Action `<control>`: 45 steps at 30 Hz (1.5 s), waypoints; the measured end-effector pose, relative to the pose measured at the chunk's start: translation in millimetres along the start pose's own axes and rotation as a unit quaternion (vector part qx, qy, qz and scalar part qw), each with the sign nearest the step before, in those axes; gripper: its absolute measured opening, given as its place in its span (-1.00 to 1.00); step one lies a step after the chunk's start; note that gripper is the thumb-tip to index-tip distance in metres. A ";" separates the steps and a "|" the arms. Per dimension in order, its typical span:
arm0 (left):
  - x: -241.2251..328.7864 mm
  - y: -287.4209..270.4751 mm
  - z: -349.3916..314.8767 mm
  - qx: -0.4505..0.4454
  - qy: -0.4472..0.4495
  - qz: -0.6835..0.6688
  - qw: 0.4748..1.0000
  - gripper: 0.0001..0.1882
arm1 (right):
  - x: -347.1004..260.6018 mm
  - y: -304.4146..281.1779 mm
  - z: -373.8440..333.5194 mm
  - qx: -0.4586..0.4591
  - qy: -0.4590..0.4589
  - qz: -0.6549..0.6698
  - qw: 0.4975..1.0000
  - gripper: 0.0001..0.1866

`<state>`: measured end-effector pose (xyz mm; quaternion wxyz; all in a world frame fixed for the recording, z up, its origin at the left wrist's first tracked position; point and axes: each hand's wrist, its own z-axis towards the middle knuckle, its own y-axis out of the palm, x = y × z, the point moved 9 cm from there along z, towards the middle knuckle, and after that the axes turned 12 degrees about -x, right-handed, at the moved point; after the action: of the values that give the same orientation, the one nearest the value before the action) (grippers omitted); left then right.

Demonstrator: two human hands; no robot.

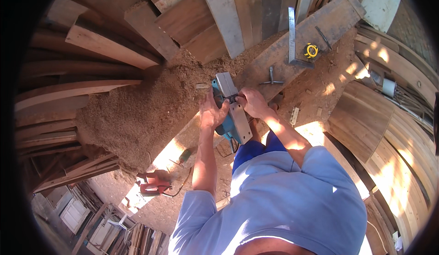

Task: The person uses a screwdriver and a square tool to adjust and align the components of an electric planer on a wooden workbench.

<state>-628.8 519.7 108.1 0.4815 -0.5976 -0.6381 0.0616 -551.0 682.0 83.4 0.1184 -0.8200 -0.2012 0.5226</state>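
Observation:
An electric hand planer (pixel 240 121) with a teal body lies upside down in front of me, its flat metal sole facing up. My left hand (pixel 213 112) is wrapped round the planer's left side, with the thumb near the dark slot across the sole. At that slot, where the cutter sits, the fingers of my right hand (pixel 253 102) are bent and pressed together. What they pinch there, if anything, is too small to make out. Beyond the right hand, a T-shaped wrench (pixel 271 77) rests on the long wooden plank (pixel 256 65).
Farther along the plank lie a metal square (pixel 291 35), a yellow tape measure (pixel 312 50) and a dark rod (pixel 323 38). Sawdust (pixel 132 122) is heaped to the left. A red power tool (pixel 154 183) sits at the lower left. Boards (pixel 219 15) stand at the back.

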 end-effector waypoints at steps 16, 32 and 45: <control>-1.3 1.3 0.0 -0.003 0.000 -0.009 1.000 -0.05 | -1.9 -2.8 -2.1 0.050 -0.038 0.016 0.998 -0.86; -1.4 1.9 0.3 -0.008 -0.001 -0.011 1.000 -0.04 | -5.7 -3.8 -0.9 0.034 -0.035 -0.005 0.999 -0.85; 2.1 1.4 -1.3 -0.015 0.000 -0.009 1.000 -0.04 | -9.1 -7.0 -3.7 0.048 -0.081 -0.005 0.996 -0.85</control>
<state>-626.5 521.2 108.9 0.4728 -0.5993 -0.6442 0.0475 -552.5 684.2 95.2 0.1441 -0.7675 -0.1890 0.5954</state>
